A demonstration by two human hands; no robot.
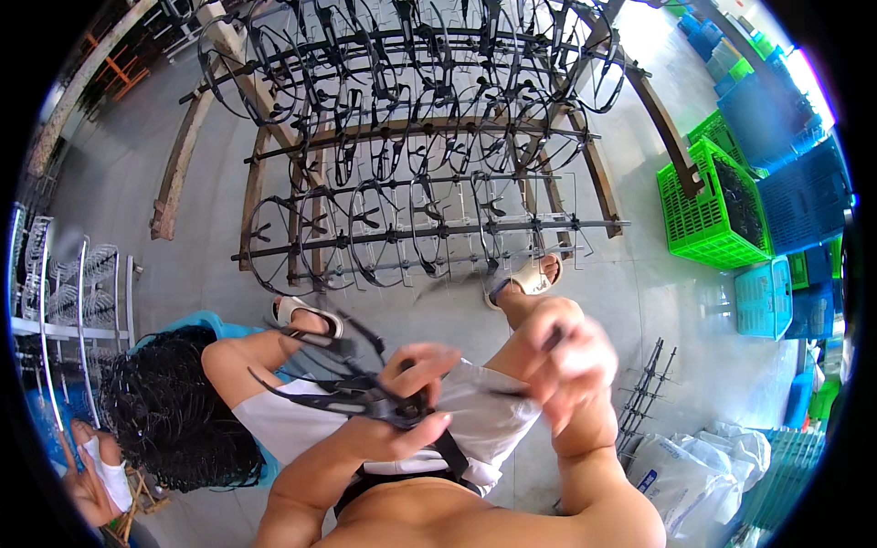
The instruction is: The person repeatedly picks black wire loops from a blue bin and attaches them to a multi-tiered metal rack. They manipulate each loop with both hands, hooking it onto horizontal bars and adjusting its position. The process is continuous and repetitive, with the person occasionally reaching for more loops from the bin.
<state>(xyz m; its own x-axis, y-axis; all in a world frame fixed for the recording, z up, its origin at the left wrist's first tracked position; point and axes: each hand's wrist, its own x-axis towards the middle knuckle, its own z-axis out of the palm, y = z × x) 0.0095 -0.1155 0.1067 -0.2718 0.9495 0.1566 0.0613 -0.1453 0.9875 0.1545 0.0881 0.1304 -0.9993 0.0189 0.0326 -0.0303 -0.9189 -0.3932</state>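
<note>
A pale concrete workshop floor (658, 301) is spreading out below, and a wooden rack (420, 137) hung with rows of black wire rings is leaning across it within easy reach of the seated person. The left hand (406, 393) is closing its fingers around a bundle of black clip pieces (343, 388) held over the lap, prongs fanning leftward, seemingly so single pieces can be drawn off. The right hand (566, 361) is hovering just beside it, blurred, its fingers curling around what looks like a small dark piece, though I cannot tell for sure. A heap of black parts (174, 411) is sitting near the left knee, and green and blue crates (722, 196) are standing well apart at right.
</note>
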